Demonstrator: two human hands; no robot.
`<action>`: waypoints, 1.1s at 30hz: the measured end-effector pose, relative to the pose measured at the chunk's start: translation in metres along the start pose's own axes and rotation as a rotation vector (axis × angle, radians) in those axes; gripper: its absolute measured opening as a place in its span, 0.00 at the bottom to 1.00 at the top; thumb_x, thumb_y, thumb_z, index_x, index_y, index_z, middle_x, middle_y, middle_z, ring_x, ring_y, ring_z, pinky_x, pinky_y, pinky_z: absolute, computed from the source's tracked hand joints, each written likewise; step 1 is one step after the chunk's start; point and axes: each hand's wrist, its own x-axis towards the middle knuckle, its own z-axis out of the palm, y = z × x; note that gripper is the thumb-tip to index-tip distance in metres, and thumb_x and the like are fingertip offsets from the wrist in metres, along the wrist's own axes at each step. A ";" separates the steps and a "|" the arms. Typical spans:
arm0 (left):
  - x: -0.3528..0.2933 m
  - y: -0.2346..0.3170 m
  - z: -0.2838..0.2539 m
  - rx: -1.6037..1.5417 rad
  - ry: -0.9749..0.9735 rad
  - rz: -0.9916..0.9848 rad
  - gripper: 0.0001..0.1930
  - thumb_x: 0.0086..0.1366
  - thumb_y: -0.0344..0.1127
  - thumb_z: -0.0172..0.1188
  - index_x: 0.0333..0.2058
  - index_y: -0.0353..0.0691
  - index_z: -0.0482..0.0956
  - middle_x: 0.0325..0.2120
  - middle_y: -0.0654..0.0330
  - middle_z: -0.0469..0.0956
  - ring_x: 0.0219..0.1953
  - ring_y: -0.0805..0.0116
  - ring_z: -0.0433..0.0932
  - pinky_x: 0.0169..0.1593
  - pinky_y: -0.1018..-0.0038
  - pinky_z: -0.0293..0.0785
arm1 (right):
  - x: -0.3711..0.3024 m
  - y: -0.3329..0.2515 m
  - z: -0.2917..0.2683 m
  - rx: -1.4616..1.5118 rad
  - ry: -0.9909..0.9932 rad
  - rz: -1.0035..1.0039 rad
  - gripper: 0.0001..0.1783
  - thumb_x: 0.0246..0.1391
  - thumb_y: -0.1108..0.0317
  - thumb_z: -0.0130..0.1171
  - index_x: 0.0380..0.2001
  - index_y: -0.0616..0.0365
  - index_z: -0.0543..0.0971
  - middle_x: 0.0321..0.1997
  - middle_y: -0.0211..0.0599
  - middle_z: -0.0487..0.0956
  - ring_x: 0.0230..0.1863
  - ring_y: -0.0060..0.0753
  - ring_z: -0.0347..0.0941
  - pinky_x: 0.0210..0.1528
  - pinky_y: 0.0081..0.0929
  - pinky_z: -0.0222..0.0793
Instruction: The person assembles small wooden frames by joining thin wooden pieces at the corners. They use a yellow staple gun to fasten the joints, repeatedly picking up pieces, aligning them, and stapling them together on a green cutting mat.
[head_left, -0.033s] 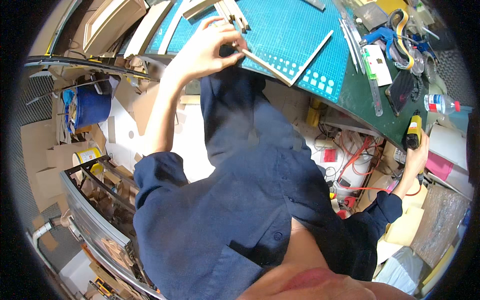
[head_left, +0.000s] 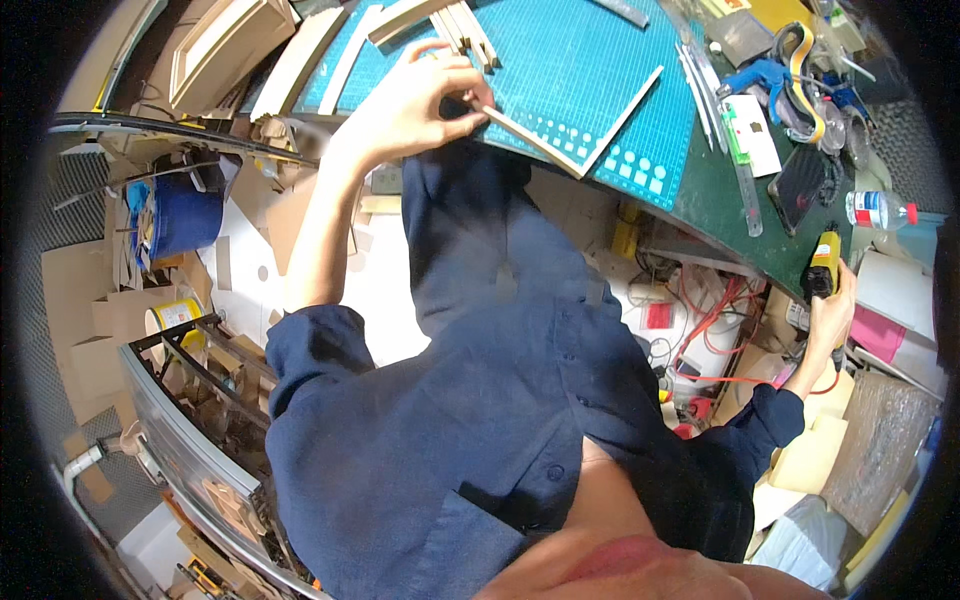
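Note:
My left hand is closed in a pinch on one end of an L-shaped wooden frame piece, two thin pale strips meeting at a corner. That corner lies at the near edge of the teal cutting mat, and the second strip slants up and right over it. At the right, my right hand wraps round a yellow-and-black handheld tool beside the table's edge. My fingers hide part of the tool, so its exact kind is unclear. Several wood strips lie just beyond my left hand.
A steel ruler, a blue clamp, a dark phone-like slab and a plastic bottle sit on the table's right side. Red cords tangle below. At left stand wooden panels and a blue bin.

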 end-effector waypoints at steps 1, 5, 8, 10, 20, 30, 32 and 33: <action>0.000 0.002 -0.008 -0.082 0.015 0.021 0.07 0.62 0.41 0.69 0.36 0.48 0.83 0.31 0.66 0.80 0.47 0.67 0.80 0.73 0.59 0.54 | 0.004 -0.008 0.003 0.024 -0.018 0.038 0.28 0.49 0.78 0.65 0.57 0.61 0.77 0.58 0.48 0.78 0.59 0.52 0.75 0.63 0.37 0.69; 0.011 -0.003 -0.030 -0.465 -0.060 -0.008 0.09 0.59 0.40 0.74 0.34 0.44 0.85 0.33 0.63 0.83 0.40 0.67 0.81 0.55 0.64 0.74 | 0.012 -0.008 -0.008 0.128 -0.159 0.083 0.33 0.46 0.80 0.68 0.59 0.62 0.76 0.58 0.46 0.78 0.61 0.47 0.75 0.66 0.35 0.66; 0.006 -0.007 -0.045 -0.605 0.017 -0.017 0.12 0.57 0.43 0.77 0.34 0.45 0.88 0.33 0.64 0.86 0.42 0.71 0.82 0.53 0.69 0.75 | 0.014 -0.002 -0.006 0.179 -0.209 0.062 0.38 0.44 0.84 0.66 0.63 0.62 0.73 0.63 0.46 0.74 0.66 0.46 0.71 0.71 0.34 0.61; 0.010 -0.009 -0.045 -0.713 0.160 0.093 0.12 0.59 0.43 0.76 0.37 0.45 0.88 0.36 0.63 0.87 0.42 0.71 0.83 0.53 0.69 0.78 | 0.014 0.008 0.003 0.185 -0.220 0.040 0.40 0.45 0.84 0.64 0.66 0.60 0.70 0.66 0.45 0.72 0.68 0.46 0.68 0.73 0.35 0.59; 0.047 0.072 -0.034 -0.335 0.219 0.350 0.14 0.65 0.33 0.66 0.50 0.47 0.84 0.37 0.62 0.83 0.40 0.63 0.84 0.44 0.70 0.81 | 0.002 -0.013 0.003 0.225 -0.174 0.055 0.46 0.50 0.83 0.64 0.73 0.53 0.61 0.73 0.49 0.64 0.74 0.50 0.60 0.76 0.42 0.54; 0.045 0.079 0.033 0.010 0.043 0.269 0.14 0.66 0.35 0.60 0.50 0.45 0.82 0.37 0.62 0.79 0.46 0.64 0.79 0.52 0.66 0.75 | -0.009 -0.019 0.025 0.147 -0.061 0.009 0.44 0.52 0.86 0.57 0.73 0.58 0.59 0.75 0.50 0.61 0.76 0.54 0.54 0.77 0.46 0.47; 0.038 0.072 0.027 -0.079 0.180 0.279 0.13 0.67 0.39 0.62 0.49 0.45 0.82 0.38 0.61 0.80 0.46 0.63 0.79 0.51 0.66 0.75 | -0.009 -0.032 0.018 0.176 -0.073 0.047 0.43 0.52 0.86 0.57 0.72 0.58 0.59 0.74 0.50 0.61 0.76 0.55 0.54 0.77 0.46 0.47; 0.030 0.063 0.019 -0.081 0.220 0.176 0.13 0.68 0.39 0.63 0.48 0.45 0.82 0.38 0.60 0.80 0.45 0.62 0.80 0.52 0.65 0.76 | -0.010 -0.032 0.019 0.163 -0.066 0.039 0.44 0.51 0.86 0.57 0.72 0.58 0.59 0.74 0.50 0.61 0.76 0.55 0.54 0.77 0.46 0.47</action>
